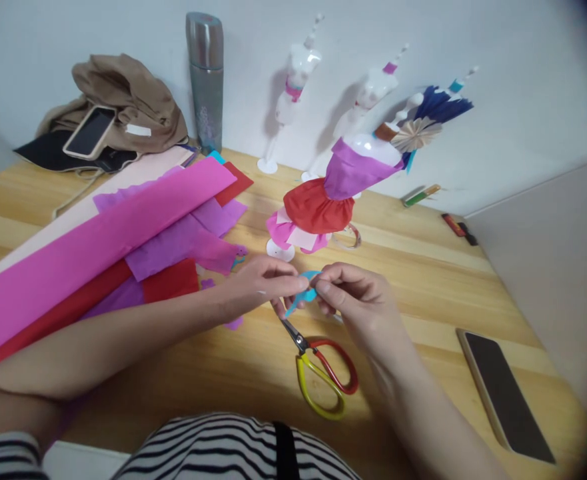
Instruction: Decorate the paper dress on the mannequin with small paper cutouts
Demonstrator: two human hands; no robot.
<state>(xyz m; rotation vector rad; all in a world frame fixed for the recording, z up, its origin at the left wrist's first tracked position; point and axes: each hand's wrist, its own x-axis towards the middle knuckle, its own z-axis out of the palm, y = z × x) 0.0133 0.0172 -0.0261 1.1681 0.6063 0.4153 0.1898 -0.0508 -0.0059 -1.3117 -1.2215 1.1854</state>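
Watching remotely, I see the left hand (258, 283) and right hand (360, 293) pinching a turquoise paper strip (310, 294) between their fingertips, apparently shaping it; the next move calls for a light, steady grip. Yellow-and-red-handled scissors (301, 345) lie just nearer than the fingers; a dressed miniature mannequin (333, 188) stands beyond.

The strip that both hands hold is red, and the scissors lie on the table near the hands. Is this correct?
Not quite: the head view shows that the strip in the left hand and right hand is blue, not red. The scissors do lie on the table near the hands.
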